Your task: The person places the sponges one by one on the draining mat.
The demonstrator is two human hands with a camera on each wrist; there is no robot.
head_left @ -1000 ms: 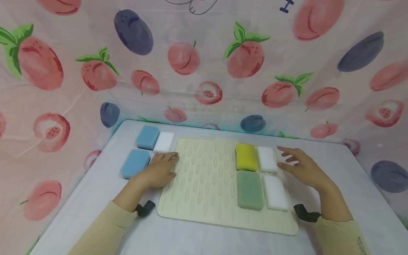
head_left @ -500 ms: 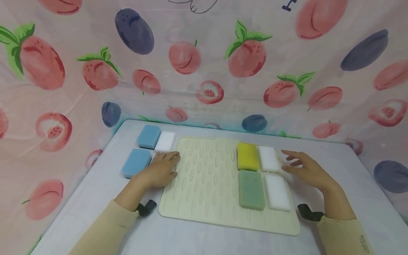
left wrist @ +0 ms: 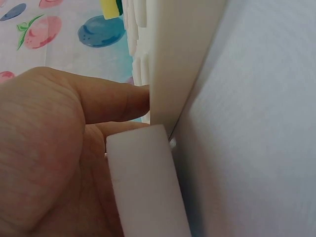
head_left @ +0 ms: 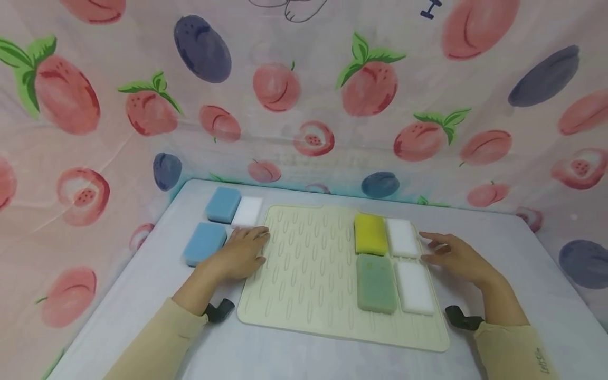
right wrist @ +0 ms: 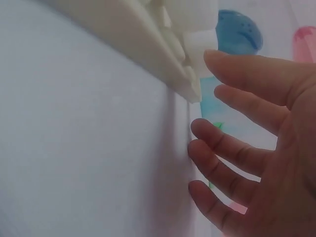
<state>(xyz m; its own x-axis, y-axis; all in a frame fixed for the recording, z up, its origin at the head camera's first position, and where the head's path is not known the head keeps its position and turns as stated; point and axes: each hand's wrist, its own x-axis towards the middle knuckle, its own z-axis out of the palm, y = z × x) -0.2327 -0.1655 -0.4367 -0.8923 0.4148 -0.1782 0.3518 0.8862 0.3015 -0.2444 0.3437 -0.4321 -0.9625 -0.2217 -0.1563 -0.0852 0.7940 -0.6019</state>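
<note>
My left hand (head_left: 241, 255) lies at the left edge of a cream ridged mat (head_left: 304, 274), its thumb touching that edge in the left wrist view. Beneath its palm is a white sponge block (left wrist: 143, 182), hidden in the head view; whether the palm touches it I cannot tell. My right hand (head_left: 453, 256) hovers just off the mat's right edge, fingers loosely bent and holding nothing. Nearest to it is a white sponge (head_left: 402, 237) on the mat. Beside that lie a yellow sponge (head_left: 371, 234), a green sponge (head_left: 376, 284) and another white sponge (head_left: 414, 287).
Left of the mat sit two blue sponges, one at the back (head_left: 224, 205) and one nearer (head_left: 205, 244). A white block (head_left: 247, 211) stands beside the back one. A fruit-print cloth (head_left: 304, 95) rises behind the white table (head_left: 280, 353).
My right hand has shifted slightly down and its fingers have drawn a little closer together by the mat's edge. The left hand stays in place. The view has moved slightly.
</note>
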